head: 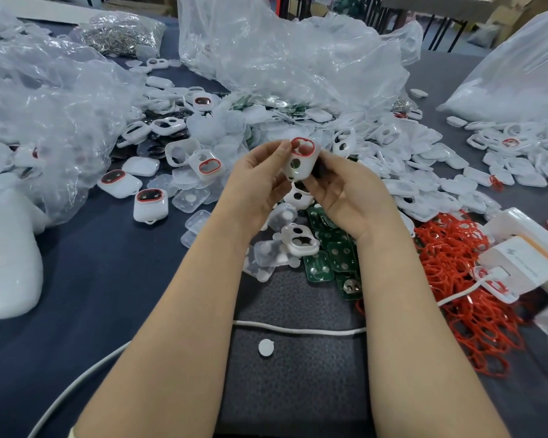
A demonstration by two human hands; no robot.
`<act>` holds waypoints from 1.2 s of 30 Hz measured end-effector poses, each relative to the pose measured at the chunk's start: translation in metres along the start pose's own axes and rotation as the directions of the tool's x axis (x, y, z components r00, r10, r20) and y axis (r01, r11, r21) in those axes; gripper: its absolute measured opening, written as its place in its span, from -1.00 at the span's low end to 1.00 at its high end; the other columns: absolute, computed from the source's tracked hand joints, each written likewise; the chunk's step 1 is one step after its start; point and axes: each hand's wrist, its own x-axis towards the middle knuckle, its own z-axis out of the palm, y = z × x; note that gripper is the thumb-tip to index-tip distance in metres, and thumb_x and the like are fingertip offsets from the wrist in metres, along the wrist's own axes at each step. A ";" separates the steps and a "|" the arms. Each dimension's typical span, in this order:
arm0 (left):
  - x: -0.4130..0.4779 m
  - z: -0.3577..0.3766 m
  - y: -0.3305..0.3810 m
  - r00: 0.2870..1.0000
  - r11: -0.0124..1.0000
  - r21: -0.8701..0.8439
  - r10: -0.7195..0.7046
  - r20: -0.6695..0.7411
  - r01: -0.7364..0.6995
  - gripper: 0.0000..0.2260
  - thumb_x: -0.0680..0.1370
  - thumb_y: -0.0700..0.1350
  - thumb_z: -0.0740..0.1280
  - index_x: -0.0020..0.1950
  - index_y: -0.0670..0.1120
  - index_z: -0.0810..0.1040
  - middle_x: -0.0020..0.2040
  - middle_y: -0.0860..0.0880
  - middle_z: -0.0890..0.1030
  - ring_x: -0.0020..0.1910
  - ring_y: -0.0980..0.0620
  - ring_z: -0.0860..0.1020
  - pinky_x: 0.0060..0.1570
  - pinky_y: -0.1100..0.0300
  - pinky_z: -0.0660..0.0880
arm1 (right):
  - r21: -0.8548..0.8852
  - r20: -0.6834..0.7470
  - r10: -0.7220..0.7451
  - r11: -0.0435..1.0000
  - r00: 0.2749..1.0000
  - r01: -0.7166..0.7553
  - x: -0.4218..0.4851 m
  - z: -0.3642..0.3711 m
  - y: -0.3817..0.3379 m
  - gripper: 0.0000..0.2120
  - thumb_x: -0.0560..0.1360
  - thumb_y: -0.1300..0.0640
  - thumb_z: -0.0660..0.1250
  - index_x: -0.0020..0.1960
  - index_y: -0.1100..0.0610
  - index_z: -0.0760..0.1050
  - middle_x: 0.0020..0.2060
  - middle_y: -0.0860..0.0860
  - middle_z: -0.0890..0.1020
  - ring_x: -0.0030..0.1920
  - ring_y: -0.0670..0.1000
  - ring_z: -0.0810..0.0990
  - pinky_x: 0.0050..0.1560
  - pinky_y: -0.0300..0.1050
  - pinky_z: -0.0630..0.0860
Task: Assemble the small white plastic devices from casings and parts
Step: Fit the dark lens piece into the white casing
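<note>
As my left hand point(260, 184) and right hand point(345, 191) pinch the casing point(298, 169) between them, its red ring point(292, 145) sits topmost, beside the left fingers point(280, 150).

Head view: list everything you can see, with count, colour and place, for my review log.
held casing: one, white with red ring, between both hands at centre.
casings: many, white, piled behind and right of the hands.
devices: several, white with red rings, left of the hands.
boards: several, green, below the right wrist.
rings: a heap, red, near right.
covers: many, translucent, around the hands.
bags: several, clear, far and left.
cable: one, white, across the mat.
disc: one, white, on the mat.
mat: one, dark grey, nearest.
boxes: a few, white, right edge.
table: one, dark blue cloth.
left hand: grips held casing.
right hand: grips held casing.
</note>
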 end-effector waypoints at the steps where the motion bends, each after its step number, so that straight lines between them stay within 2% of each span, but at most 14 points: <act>1: 0.000 0.000 0.000 1.000 0.999 -0.045 -0.017 -0.003 0.016 -0.90 0.60 -0.16 0.29 -0.10 -0.06 0.56 -0.31 0.06 0.61 -0.38 0.17 0.50 -0.32 0.35 0.46 | -0.013 0.001 -0.004 1.000 1.000 0.004 0.000 0.001 0.000 -0.76 0.58 0.31 0.20 -0.12 0.23 0.63 -0.28 0.04 0.68 -0.25 -0.08 0.66 -0.20 -0.25 0.62; 4: 0.003 -0.001 -0.001 0.997 0.986 -0.155 -0.068 -0.032 0.062 -0.94 0.60 -0.17 0.28 -0.04 -0.09 0.52 -0.22 -0.03 0.55 -0.31 0.09 0.46 -0.39 0.36 0.47 | -0.106 -0.040 -0.047 0.993 0.998 0.043 0.001 0.002 0.002 -0.80 0.55 0.41 0.20 0.06 0.28 0.56 -0.16 0.09 0.66 -0.20 -0.09 0.65 -0.13 -0.28 0.60; 9: 0.005 -0.003 -0.001 0.988 0.966 -0.220 -0.146 -0.039 0.134 -0.89 0.62 -0.13 0.25 0.06 -0.14 0.52 -0.20 -0.03 0.58 -0.28 0.12 0.50 -0.32 0.36 0.48 | -0.437 -0.133 -0.291 0.875 0.948 0.207 0.000 0.008 0.007 -0.83 0.53 0.42 0.26 0.02 0.23 0.55 -0.15 0.11 0.57 -0.20 -0.07 0.62 -0.06 -0.27 0.60; 12: 0.004 -0.001 0.000 0.982 0.959 -0.213 -0.190 0.017 0.190 -0.85 0.63 -0.12 0.23 0.04 -0.17 0.53 -0.18 -0.06 0.58 -0.24 0.09 0.53 -0.20 0.30 0.51 | -0.322 -0.148 -0.266 0.923 0.952 0.208 0.000 0.015 0.006 -0.86 0.59 0.31 0.20 0.08 0.22 0.52 -0.16 0.07 0.61 -0.19 -0.10 0.61 -0.07 -0.24 0.59; 14: 0.001 0.001 0.000 0.972 0.961 -0.158 -0.215 0.095 0.228 -0.83 0.63 -0.13 0.21 0.05 -0.19 0.54 -0.15 -0.08 0.58 -0.20 0.06 0.54 -0.15 0.27 0.54 | -0.173 -0.194 -0.246 0.962 0.950 0.213 0.001 0.019 0.004 -0.78 0.60 0.37 0.12 0.09 0.22 0.50 -0.13 0.07 0.61 -0.13 -0.07 0.60 -0.11 -0.23 0.58; 16: -0.003 0.003 0.001 0.956 0.953 -0.136 -0.250 0.154 0.271 -0.80 0.65 -0.16 0.16 0.12 -0.23 0.53 -0.10 -0.11 0.60 -0.15 0.02 0.56 -0.11 0.24 0.58 | -0.132 -0.215 -0.298 0.953 0.930 0.274 0.003 0.017 0.004 -0.67 0.56 0.47 0.04 0.12 0.20 0.48 -0.02 0.08 0.60 -0.02 -0.06 0.61 0.02 -0.19 0.59; 18: -0.005 0.005 0.002 0.942 0.940 -0.147 -0.277 0.192 0.307 -0.74 0.66 -0.18 0.13 0.25 -0.28 0.47 0.03 -0.17 0.58 -0.01 -0.05 0.56 0.06 0.18 0.55 | -0.230 -0.203 -0.370 0.918 0.907 0.323 0.004 0.015 0.004 -0.59 0.54 0.51 0.00 0.17 0.17 0.45 0.11 0.09 0.57 0.08 -0.09 0.59 0.16 -0.15 0.55; 20: -0.006 0.005 0.003 0.930 0.931 -0.155 -0.294 0.219 0.330 -0.73 0.66 -0.18 0.11 0.26 -0.28 0.45 0.09 -0.20 0.55 0.07 -0.09 0.52 0.24 0.13 0.44 | -0.308 -0.185 -0.404 0.890 0.896 0.337 0.003 0.014 0.005 -0.54 0.53 0.52 -0.02 0.25 0.13 0.40 0.20 0.12 0.54 0.14 -0.10 0.56 0.22 -0.14 0.52; 26: -0.005 0.006 0.001 0.937 0.940 -0.156 -0.263 0.230 0.302 -0.78 0.65 -0.15 0.13 0.11 -0.23 0.51 -0.04 -0.13 0.56 -0.09 0.00 0.53 0.17 0.15 0.44 | -0.559 -0.041 -0.405 0.767 0.913 0.315 0.002 0.011 0.010 -0.52 0.57 0.45 0.00 0.43 0.14 0.26 0.35 0.10 0.45 0.29 -0.11 0.46 0.36 -0.15 0.39; 28: -0.004 0.003 0.002 0.948 0.946 -0.169 -0.240 0.211 0.277 -0.78 0.64 -0.15 0.15 0.12 -0.23 0.53 -0.02 -0.14 0.58 -0.05 -0.01 0.55 0.19 0.15 0.45 | -0.662 -0.037 -0.407 0.694 0.913 0.282 0.003 0.008 0.010 -0.59 0.60 0.37 0.07 0.43 0.16 0.29 0.29 0.03 0.49 0.25 -0.16 0.48 0.28 -0.32 0.41; 30: -0.002 0.000 0.003 0.961 0.957 -0.163 -0.212 0.178 0.241 -0.75 0.65 -0.15 0.15 0.19 -0.25 0.50 0.06 -0.16 0.57 0.00 -0.03 0.54 0.15 0.16 0.49 | -0.749 -0.034 -0.436 0.607 0.899 0.266 0.003 0.007 0.010 -0.71 0.60 0.26 0.19 0.32 0.16 0.43 0.08 -0.10 0.57 0.02 -0.29 0.54 0.03 -0.50 0.43; 32: 0.000 0.000 0.003 0.969 0.965 -0.140 -0.204 0.138 0.223 -0.71 0.65 -0.14 0.16 0.28 -0.28 0.46 0.12 -0.18 0.54 0.01 -0.03 0.54 0.09 0.18 0.52 | -0.779 -0.035 -0.478 0.564 0.878 0.276 0.004 0.005 0.011 -0.85 0.56 0.19 0.29 0.12 0.11 0.54 -0.14 -0.17 0.59 -0.16 -0.27 0.56 -0.12 -0.47 0.46; 34: 0.001 0.001 0.003 0.978 0.972 -0.131 -0.184 0.099 0.197 -0.67 0.65 -0.15 0.17 0.36 -0.30 0.40 0.10 -0.17 0.55 -0.03 -0.02 0.55 0.03 0.20 0.55 | -0.792 -0.063 -0.526 0.543 0.848 0.278 0.003 0.004 0.010 -0.94 0.52 0.16 0.35 -0.04 0.01 0.56 -0.23 -0.16 0.59 -0.21 -0.19 0.55 -0.11 -0.34 0.50; 36: 0.001 0.001 0.003 0.986 0.976 -0.145 -0.154 0.065 0.162 -0.67 0.64 -0.18 0.19 0.38 -0.29 0.37 -0.01 -0.13 0.59 -0.14 0.01 0.57 -0.07 0.21 0.58 | -0.705 -0.154 -0.519 0.654 0.841 0.275 0.002 0.003 0.008 -0.90 0.51 0.19 0.37 -0.13 0.00 0.56 -0.30 -0.12 0.60 -0.27 -0.15 0.55 -0.10 -0.22 0.55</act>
